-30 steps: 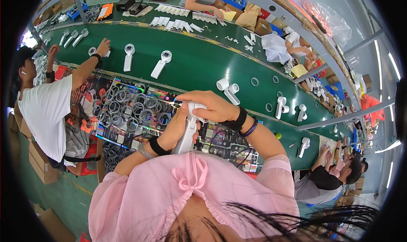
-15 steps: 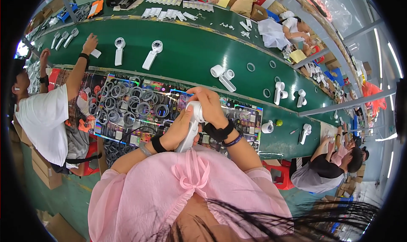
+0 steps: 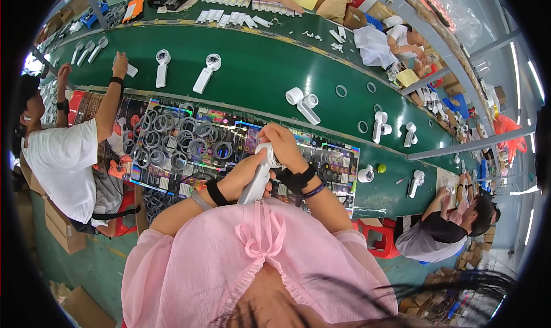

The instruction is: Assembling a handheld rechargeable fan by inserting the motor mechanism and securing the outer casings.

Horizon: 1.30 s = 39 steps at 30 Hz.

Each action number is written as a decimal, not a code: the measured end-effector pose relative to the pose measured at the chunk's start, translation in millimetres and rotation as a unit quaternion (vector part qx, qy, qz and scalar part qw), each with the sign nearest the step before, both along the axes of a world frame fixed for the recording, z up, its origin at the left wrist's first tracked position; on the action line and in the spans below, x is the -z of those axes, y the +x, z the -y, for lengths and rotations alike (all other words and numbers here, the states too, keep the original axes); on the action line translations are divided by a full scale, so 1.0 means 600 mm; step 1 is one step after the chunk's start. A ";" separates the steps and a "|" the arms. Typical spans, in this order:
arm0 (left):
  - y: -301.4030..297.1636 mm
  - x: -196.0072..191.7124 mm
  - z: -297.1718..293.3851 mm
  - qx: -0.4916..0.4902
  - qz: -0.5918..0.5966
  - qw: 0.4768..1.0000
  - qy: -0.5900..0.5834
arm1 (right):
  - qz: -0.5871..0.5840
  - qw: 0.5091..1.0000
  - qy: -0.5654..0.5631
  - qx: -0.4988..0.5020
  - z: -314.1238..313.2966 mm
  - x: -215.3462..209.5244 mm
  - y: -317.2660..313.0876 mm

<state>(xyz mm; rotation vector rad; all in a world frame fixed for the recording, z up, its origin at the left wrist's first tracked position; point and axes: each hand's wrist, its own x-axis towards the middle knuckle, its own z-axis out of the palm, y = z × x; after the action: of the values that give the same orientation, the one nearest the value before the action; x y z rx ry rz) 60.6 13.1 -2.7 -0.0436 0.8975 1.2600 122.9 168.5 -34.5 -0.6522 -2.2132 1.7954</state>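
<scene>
A: What am I seeing at the bench?

B: I am watching the left hand point(image 3: 244, 176) gripping the handle of a white handheld fan body point(image 3: 258, 177), fingers wrapped narrow around it, holding it upright over the tray of grey rings point(image 3: 172, 141). The right hand point(image 3: 284, 146) is curling over the fan's round head, fingertips pressed against it.

A: Anything differing from 1 second ago?

B: The right hand was lying flatter above the piece; now it is closing down on the head, and the whole fan is sitting a little lower, closer to the pink blouse point(image 3: 258, 259). I am reading that as a fitting step on the head being underway.

A: And around it?

B: 2 finished-looking fans point(image 3: 183, 69) are riding the green conveyor point(image 3: 258, 69), where a neighbour's hand point(image 3: 119, 65) is reaching.
</scene>
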 end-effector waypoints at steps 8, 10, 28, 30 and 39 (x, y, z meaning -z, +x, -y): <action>-0.008 -0.003 -0.020 -0.045 -0.069 0.996 0.043 | -0.090 0.991 0.074 0.068 0.020 -0.039 0.028; -0.010 -0.001 -0.027 -0.075 -0.098 0.991 0.054 | -0.145 0.975 0.167 0.003 0.018 -0.048 0.036; -0.031 0.000 -0.037 -0.011 0.063 0.994 0.088 | -0.142 0.958 0.223 -0.113 -0.021 -0.072 0.025; -0.037 0.004 -0.038 -0.005 0.060 0.995 0.085 | -0.152 0.974 0.141 -0.093 -0.023 -0.056 0.023; -0.059 0.021 -0.057 0.029 0.057 0.997 0.044 | -0.105 0.994 0.032 0.011 -0.030 -0.010 0.004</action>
<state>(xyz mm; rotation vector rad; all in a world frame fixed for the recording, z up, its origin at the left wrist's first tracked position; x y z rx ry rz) 25.0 47.5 -15.0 -0.0192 0.7395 1.2287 125.5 186.8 -28.6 -0.4517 -2.1057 1.6886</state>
